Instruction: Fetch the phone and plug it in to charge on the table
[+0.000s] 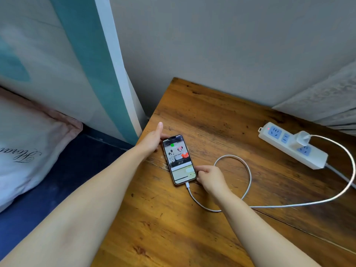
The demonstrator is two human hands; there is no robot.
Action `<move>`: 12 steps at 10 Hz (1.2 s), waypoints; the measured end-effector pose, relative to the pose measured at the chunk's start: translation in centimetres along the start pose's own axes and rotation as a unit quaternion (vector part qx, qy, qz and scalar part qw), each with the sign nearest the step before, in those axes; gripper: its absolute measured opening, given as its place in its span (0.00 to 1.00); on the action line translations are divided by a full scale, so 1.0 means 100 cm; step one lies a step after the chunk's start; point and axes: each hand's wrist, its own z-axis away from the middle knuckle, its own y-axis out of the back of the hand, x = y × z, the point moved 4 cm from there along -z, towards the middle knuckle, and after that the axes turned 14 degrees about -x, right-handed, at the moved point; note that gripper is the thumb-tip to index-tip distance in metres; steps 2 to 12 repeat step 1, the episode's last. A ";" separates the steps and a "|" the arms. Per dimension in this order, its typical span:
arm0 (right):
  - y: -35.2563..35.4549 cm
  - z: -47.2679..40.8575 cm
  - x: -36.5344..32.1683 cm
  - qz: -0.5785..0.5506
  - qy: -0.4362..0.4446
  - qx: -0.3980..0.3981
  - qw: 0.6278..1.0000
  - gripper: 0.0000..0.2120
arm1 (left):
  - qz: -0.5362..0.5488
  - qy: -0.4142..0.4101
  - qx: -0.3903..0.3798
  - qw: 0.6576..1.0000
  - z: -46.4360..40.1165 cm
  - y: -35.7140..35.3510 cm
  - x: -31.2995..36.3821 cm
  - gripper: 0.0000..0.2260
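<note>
Lying face up near the left edge of the wooden table (221,120), the phone (179,159) has its screen lit, showing cartoon-mouse wallpaper and a small green mark near the top. The left hand (152,141) sits at the phone's upper left corner, thumb raised and pointing away from the person, fingers curled around the top edge so that their tips show just beyond it; it has a loose hold on that end. The right hand (211,179) is against the lower right edge, index finger and thumb pinched on the rim near the bottom corner, the other fingers folded under. Both forearms stretch in from the near side of the table, one on each side of the phone.

A white charging cable (248,170) is seated in the port at the phone's bottom end. From there it runs toward the person, passes under the right forearm, curls into a loop just right of the right hand, then sweeps out in a wide arc to a white charger plug (302,138). The plug stands in a white power strip (294,146) lying well apart from the phone on the right side of the table, a red light glowing at its far end.

Left of the table are a blue bedsheet (67,180), a pale pillow (25,147) with script lettering and a teal-and-white headboard (90,60). A grey wall (212,35) rises behind the table.
</note>
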 end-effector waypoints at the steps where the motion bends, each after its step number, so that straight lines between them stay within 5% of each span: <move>1: 0.015 0.016 0.015 -0.046 -0.004 0.017 0.999 0.19 | 0.003 -0.012 0.025 1.000 0.002 -0.001 -0.014 0.32; 12: 0.015 0.016 0.015 -0.046 -0.004 0.017 0.999 0.19 | 0.003 -0.012 0.025 1.000 0.002 -0.001 -0.014 0.32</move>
